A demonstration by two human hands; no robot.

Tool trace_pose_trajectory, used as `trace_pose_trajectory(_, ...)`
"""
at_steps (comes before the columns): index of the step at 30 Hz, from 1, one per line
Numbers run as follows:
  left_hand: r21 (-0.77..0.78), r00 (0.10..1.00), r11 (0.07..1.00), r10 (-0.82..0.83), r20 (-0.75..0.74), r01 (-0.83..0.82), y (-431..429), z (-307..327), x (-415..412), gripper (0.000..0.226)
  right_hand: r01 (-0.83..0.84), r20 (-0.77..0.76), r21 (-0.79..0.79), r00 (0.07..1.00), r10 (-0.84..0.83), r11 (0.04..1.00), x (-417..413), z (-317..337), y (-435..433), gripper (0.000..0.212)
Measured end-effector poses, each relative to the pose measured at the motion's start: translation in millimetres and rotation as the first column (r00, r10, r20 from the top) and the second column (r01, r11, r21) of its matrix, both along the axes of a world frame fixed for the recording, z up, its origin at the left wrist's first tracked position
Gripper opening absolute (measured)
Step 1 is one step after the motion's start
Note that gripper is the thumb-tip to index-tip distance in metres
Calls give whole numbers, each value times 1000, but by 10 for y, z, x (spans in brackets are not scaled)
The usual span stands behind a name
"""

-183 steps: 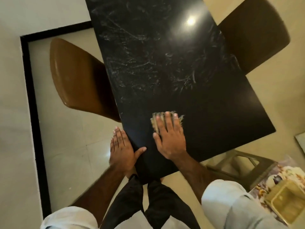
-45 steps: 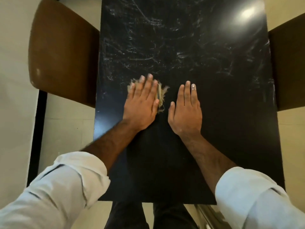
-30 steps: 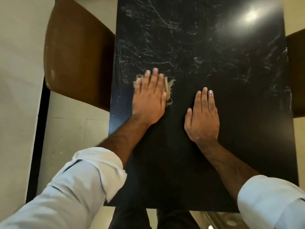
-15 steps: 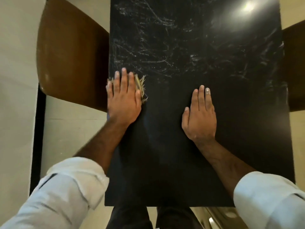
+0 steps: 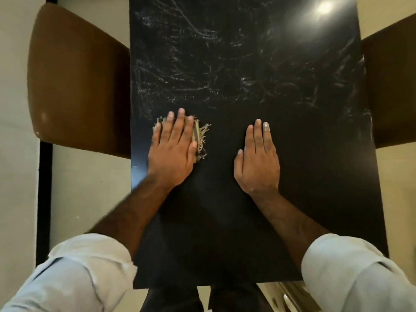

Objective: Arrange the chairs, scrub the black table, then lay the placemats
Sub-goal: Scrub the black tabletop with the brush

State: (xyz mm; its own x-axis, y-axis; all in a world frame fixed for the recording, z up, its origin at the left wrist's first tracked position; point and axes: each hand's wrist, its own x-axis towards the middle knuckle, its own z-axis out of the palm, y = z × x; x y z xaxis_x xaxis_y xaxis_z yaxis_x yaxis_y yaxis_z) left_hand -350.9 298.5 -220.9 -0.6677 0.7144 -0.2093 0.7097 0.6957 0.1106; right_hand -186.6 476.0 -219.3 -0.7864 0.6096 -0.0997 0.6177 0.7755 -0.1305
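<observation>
Centre-left, a frayed cloth is being pressed under the flat left hand; the right hand is being rested flat, fingers straight, alongside.

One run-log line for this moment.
step: scrubbing | left hand: presses frayed scrubber flat on black table | right hand: flat on table | far half: white smears | placemats: none laid
</observation>
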Motion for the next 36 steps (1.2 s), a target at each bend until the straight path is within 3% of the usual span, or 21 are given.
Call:
trace_pose_trajectory(5,59,994,992,110,-23,-108,515,-53,66,69,0,-71,-10,997,-1,1000,27,-84,29,72)
trace_pose_trajectory(10,62,997,995,-71,-36,73,1066,-74,416,72,-13,-276,-143,961,-27,990,87,-143,74,70)
trace_pose_trajectory(13,62,986,985,-162,33,160,1168,18,531,75,-18,-346,-225,936,-63,974,106,-92,79,66)
trace_pose_trajectory(16,175,989,984,-40,146,14,857,146,349,74,3,-309,-185,949,-61,983,85,26,54,69)
trace_pose_trajectory(19,139,983,981,113,146,-134,305,79,196,74,-10,-176,-75,984,-3,997,-176,98,-106,80)
trace_pose_trajectory(23,68,996,996,61,67,-66,158,-105,245,72,-65,-77,-70,995,60,995,-576,27,-393,78)
trace_pose_trajectory(26,56,998,997,57,32,-59,173,-167,230,71,-50,-45,-57,998,47,997,-394,-52,-378,73)
trace_pose_trajectory(31,37,997,996,77,1,-77,191,-197,271,72,175,64,-17,983,-174,984,318,-5,203,74)
trace_pose_trajectory(36,15,996,997,80,-27,-80,220,-214,271,71,265,51,-7,963,-264,964,-168,-51,647,74)
